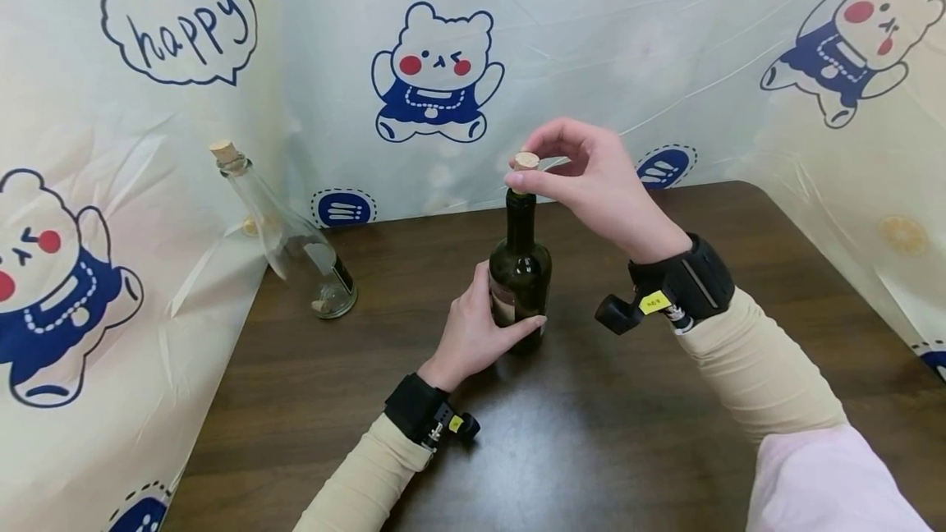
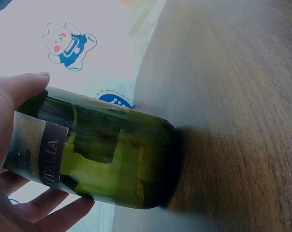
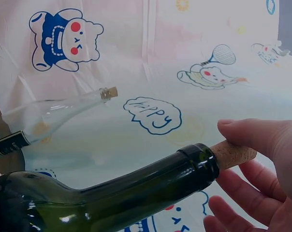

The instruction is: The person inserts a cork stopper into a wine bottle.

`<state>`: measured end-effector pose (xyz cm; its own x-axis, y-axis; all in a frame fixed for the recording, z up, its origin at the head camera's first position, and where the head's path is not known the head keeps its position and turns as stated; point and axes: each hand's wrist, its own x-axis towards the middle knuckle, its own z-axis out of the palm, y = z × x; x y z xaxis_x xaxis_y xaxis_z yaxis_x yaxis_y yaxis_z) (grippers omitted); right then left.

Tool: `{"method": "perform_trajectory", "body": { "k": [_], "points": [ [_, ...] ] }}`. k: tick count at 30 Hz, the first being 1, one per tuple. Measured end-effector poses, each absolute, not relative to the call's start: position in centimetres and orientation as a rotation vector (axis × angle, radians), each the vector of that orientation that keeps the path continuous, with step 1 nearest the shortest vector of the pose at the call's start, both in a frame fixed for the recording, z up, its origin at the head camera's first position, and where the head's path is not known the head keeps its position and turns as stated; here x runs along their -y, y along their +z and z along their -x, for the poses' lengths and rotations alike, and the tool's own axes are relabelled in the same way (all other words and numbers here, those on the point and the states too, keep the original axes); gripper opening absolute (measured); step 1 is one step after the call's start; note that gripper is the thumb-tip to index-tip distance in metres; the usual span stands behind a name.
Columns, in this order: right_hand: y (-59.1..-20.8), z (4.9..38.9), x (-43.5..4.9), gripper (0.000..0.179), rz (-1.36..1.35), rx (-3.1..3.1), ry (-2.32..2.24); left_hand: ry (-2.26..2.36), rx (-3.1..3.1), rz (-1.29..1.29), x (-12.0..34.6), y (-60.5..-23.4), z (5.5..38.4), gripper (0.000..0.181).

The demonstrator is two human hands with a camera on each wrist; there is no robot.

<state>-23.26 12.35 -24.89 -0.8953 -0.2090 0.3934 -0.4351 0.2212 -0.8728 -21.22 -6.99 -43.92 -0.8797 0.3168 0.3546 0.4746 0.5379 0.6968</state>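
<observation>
A dark green glass bottle (image 1: 521,269) stands upright on the table, a torn label on its side. My left hand (image 1: 473,327) grips its lower body, thumb on one side and fingers round the other, as the left wrist view shows with the label (image 2: 39,150). Above the neck, my right hand (image 1: 584,179) pinches a cork (image 3: 233,153) between thumb and fingers. The cork sits at the bottle mouth (image 3: 204,164), with much of its length standing out of the rim.
To the left stands a clear glass bottle (image 1: 296,245) with a cork (image 1: 224,151) in its mouth and a dark label. Behind and beside the brown wooden table (image 1: 628,433) hangs a pale sheet (image 1: 318,105) printed with bears.
</observation>
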Motion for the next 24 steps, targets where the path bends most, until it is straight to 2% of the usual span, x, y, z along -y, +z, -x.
{"method": "perform_trajectory", "body": {
  "k": [17, 22, 24],
  "points": [
    [-25.6, 23.3, -12.1, 0.030, -0.683, 2.295, 1.711, -1.281, 2.586, 0.689, 6.8, -43.9, 21.4, 0.086],
    [-26.7, 22.9, -11.1, 0.036, -0.700, 2.241, 1.854, -1.279, 2.578, 0.685, 6.9, -44.0, 21.4, 0.087],
    [-27.4, 22.7, -10.7, 0.045, -0.703, 2.248, 2.002, -1.273, 2.581, 0.675, 6.9, -44.0, 21.4, 0.088]
  ]
}}
